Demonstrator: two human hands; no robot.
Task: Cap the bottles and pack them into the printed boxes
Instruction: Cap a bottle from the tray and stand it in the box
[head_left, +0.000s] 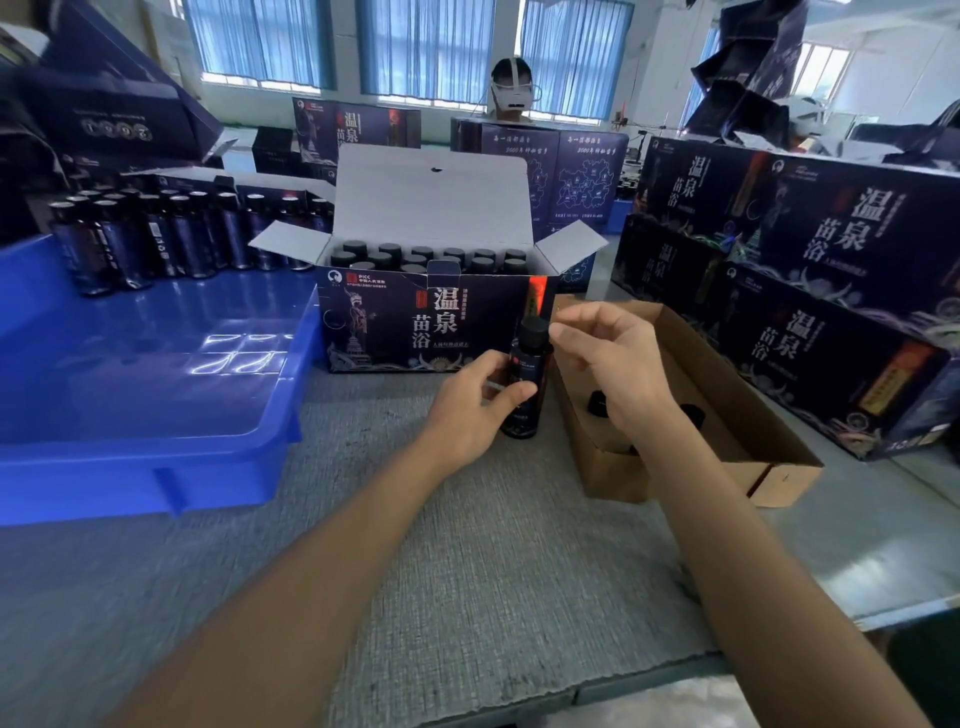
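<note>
Our left hand (470, 410) grips a dark, black-capped cylindrical bottle (532, 358). Our right hand (608, 358) curls beside the bottle's cap; we cannot tell its hold.

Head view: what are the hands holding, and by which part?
The left hand grips the dark bottle round its body. The right hand curls beside the cap; whether it touches it cannot be told.

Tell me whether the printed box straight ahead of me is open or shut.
Open. The printed box has its lid flap standing up at the back, side flaps spread outward, and capped bottles showing inside.
</note>
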